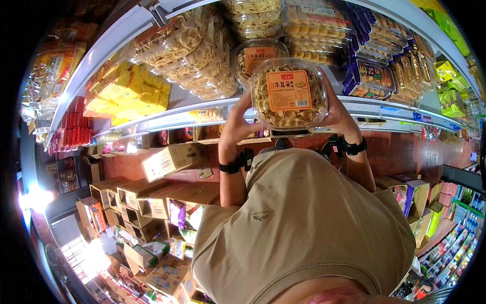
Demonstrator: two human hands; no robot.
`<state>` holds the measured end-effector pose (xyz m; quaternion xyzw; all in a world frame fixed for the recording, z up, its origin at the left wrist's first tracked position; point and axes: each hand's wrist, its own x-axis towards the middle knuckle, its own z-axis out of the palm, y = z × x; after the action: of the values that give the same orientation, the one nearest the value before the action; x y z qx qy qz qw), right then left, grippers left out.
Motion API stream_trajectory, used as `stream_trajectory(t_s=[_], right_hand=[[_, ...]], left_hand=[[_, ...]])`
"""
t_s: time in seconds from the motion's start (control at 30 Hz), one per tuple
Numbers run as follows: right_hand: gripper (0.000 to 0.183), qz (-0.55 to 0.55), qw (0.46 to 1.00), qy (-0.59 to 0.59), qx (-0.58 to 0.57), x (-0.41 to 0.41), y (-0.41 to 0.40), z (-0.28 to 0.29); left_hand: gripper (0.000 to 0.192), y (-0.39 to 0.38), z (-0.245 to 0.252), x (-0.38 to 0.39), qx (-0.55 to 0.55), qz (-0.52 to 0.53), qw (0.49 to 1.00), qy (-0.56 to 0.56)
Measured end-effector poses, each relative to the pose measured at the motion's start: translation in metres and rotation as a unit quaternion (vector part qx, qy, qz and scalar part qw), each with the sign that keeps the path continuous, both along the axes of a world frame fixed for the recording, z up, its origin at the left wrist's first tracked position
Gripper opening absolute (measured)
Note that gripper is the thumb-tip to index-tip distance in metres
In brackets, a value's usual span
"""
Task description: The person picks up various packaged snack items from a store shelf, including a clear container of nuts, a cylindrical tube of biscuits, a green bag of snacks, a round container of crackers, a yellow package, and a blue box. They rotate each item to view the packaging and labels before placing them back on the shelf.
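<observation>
Between both hands I hold a clear plastic tub of ring-shaped snacks (289, 118), its lid bearing an orange label with writing. My left hand (240, 121) grips the tub's left side, thumb toward the near edge. Around its right side is my right hand (337, 114), the fingers partly hidden behind the tub. Just beyond it, a similar labelled tub (243, 57) sits on the shelf (186, 97), partly covered by the one I hold. Stacked tubs of the same snack (252, 19) stand farther back.
Left on the shelf are tilted stacks of snack tubs (197, 57) and yellow packets (127, 89). Right are biscuit trays (317, 28) and purple-trimmed packs (370, 78). A cardboard box (171, 161) lies below the shelf edge; several open cartons (152, 205) crowd the floor behind me.
</observation>
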<state>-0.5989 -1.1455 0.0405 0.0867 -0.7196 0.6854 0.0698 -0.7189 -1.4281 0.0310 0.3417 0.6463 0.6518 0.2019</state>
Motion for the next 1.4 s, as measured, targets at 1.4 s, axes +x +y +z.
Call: stream_trajectory(t_s=[1.4], right_hand=[[0.152,-0.002,1.000,-0.008,0.016,0.0017,0.0019,-0.0028]], left_hand=[[0.106,0.0001,0.0053,-0.0024,-0.005,-0.007,1.000,0.018]])
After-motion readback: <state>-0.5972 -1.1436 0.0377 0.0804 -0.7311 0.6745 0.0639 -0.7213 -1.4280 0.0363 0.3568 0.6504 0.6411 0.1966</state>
